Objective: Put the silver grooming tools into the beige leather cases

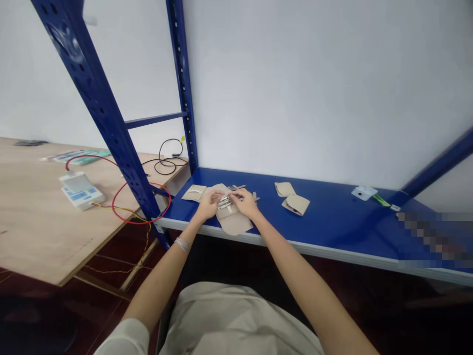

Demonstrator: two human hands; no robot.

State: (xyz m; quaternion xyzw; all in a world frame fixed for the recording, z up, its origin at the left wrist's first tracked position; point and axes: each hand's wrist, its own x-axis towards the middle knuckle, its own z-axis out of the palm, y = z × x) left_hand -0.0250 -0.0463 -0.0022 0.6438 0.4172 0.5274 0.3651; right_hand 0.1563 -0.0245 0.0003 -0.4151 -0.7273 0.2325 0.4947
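Observation:
An unfolded beige case (pixel 234 224) lies on the blue shelf, its lower flap reaching the front edge. Several small shiny metal tools (pixel 224 202) sit in a row at its middle; they look like manicure tools, too small to tell apart. My left hand (pixel 210 204) is closed at the case's left side, fingertips by the tools. From the other side, my right hand (pixel 245 203) pinches at the upper end of one metal tool. Partly hidden behind my right hand are more flat metal pieces (pixel 256 196). A smaller folded beige case (pixel 194 193) rests left of my left hand.
Two folded beige cases (pixel 284 189) (pixel 296 204) lie to the right on the blue shelf (pixel 332 227). Farther right is a white device (pixel 364 193) with a green strip. Blue uprights (pixel 107 108) flank the shelf. A wooden table (pixel 33 212) at left carries a white box (pixel 81 191) and cables.

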